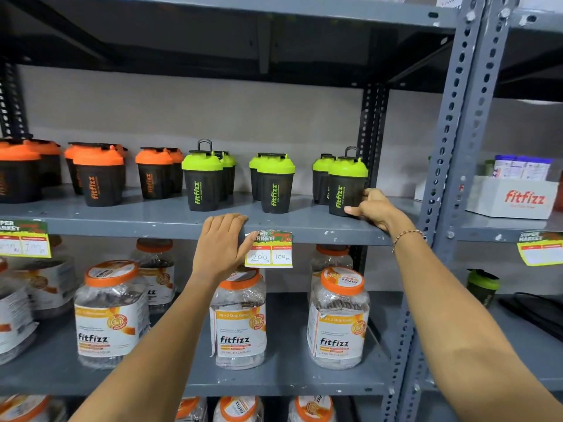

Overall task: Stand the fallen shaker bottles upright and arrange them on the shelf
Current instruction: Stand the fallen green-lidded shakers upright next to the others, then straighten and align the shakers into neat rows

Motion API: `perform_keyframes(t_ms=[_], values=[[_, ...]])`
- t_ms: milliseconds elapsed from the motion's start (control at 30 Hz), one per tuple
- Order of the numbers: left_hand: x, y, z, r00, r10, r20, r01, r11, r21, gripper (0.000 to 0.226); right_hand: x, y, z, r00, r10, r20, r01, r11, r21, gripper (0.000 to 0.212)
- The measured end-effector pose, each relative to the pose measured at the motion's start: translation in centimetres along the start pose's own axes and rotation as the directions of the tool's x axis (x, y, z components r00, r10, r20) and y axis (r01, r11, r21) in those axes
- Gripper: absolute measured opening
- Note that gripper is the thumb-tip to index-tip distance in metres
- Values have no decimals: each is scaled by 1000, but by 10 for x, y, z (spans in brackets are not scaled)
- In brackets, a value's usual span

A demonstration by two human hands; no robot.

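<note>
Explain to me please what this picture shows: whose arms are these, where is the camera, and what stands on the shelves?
There is no machine here. A person wears one camera on the head, so you see their own two bare arms.

The grey metal shelf carries upright black shaker bottles, orange-lidded at the left and green-lidded at the right. The right hand touches the side of the rightmost green-lidded shaker bottle. The left hand rests on the shelf's front edge beside a paper price tag, holding nothing. Clear plastic jars with orange lids stand below.

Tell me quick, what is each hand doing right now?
Left hand: open, flat on the shelf edge, holding nothing.
Right hand: open, fingers touching the side of the rightmost green-lidded shaker, not wrapped around it.
</note>
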State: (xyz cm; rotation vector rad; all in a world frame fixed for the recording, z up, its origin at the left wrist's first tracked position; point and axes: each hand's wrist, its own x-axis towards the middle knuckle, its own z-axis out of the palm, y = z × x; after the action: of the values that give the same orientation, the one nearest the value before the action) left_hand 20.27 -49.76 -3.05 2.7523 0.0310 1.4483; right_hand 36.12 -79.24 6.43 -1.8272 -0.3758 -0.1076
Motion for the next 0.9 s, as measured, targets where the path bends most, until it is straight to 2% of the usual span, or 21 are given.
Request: perform_keyframes(t_ms=[100, 167, 233, 300, 400, 433, 533, 600, 667, 733, 800, 900], values=[[0, 1, 1, 999, 5, -36, -6, 1000, -28, 61, 1, 1, 0, 1000, 19, 15, -18, 998, -53, 54], [2, 5, 1, 995, -30, -95, 20, 994, -108, 58, 0, 0, -1, 999, 23, 40, -21, 999, -49, 55], [7, 12, -3, 978, -124, -167, 93, 979, -183, 51, -4, -4, -1, 997, 27, 70, -26, 1000, -12, 59], [18, 22, -8, 951, -244, -192, 205, 957, -204, 45, -7, -7, 0, 996, 46, 80, -46, 999, -5, 74], [49, 37, -11, 922, -381, -63, 345, 885, -313, 28, -11, -10, 11, 999, 30, -30, -33, 993, -110, 95], [61, 43, -11, 915, -402, 14, 381, 854, -356, 31, -12, -11, 17, 995, 11, -102, -29, 985, -169, 98], [93, 61, -7, 862, -434, 262, 507, 720, -475, 65, -14, -16, 36, 952, -18, -305, -78, 951, -299, 107], [106, 71, -1, 816, -452, 361, 576, 688, -441, 88, -15, -20, 45, 929, -19, -370, -118, 932, -344, 109], [115, 78, 6, 772, -481, 416, 628, 681, -378, 106, -14, -22, 49, 909, -6, -416, -150, 927, -343, 106], [120, 81, 12, 728, -522, 445, 677, 649, -347, 116, -11, -23, 48, 898, 19, -439, -176, 931, -320, 101], [123, 81, 17, 708, -542, 453, 699, 630, -339, 113, -9, -22, 46, 894, 33, -446, -199, 923, -329, 97], [126, 74, 22, 724, -530, 442, 681, 650, -337, 91, -7, -21, 48, 894, 18, -448, -196, 915, -354, 91]])
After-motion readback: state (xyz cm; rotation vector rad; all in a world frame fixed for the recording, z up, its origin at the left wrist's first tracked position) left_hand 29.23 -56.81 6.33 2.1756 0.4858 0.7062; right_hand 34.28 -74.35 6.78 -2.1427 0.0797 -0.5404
